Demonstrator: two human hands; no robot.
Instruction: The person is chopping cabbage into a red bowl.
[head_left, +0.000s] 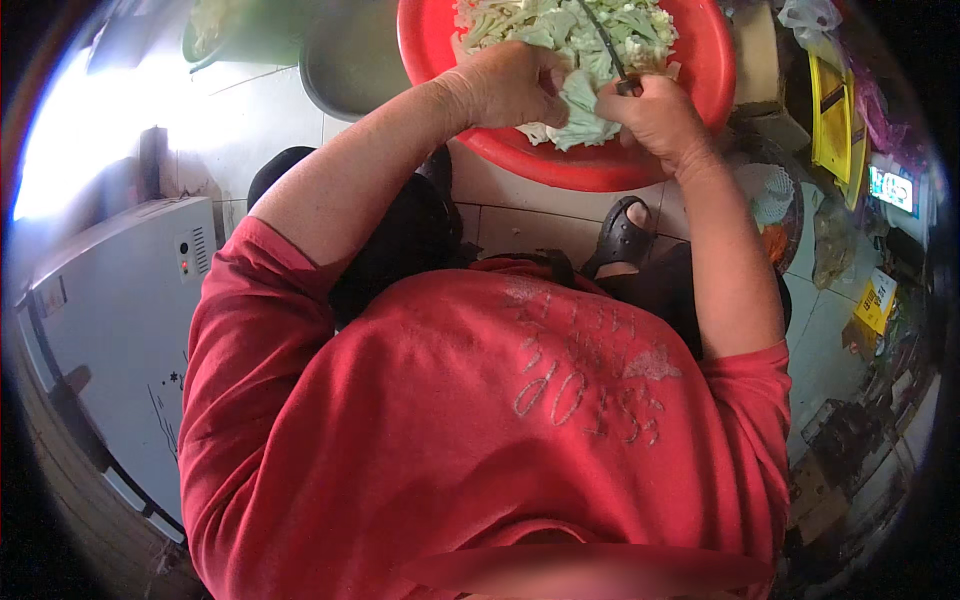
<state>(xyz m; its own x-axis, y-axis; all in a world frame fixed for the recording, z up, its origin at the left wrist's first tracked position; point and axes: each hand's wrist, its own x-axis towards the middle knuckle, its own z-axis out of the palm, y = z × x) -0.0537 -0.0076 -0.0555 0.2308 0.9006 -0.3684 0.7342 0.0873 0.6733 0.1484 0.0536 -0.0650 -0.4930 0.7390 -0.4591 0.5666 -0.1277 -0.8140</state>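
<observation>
A red plastic basin (577, 172) holds a heap of cut cauliflower florets (517, 19) and pale green leafy pieces. Over its near part, my right hand (660, 120) is closed on the dark handle of a knife (604, 37), whose narrow dark blade points up and away over the cauliflower. My left hand (521, 86) is at the left of a pale green cauliflower leaf piece (583, 112), with its fingertips close to it; whether they grip it cannot be told. The leaf piece lies between both hands, partly hidden by the fingers.
Left of the basin stand a grey-green tub (352, 67) and a green container (247, 37). A cardboard box (757, 60), a yellow slicer (832, 112) and a lit screen (891, 187) are at the right. A white appliance (120, 315) stands at the left; a foot in a dark clog (626, 232) is below the basin.
</observation>
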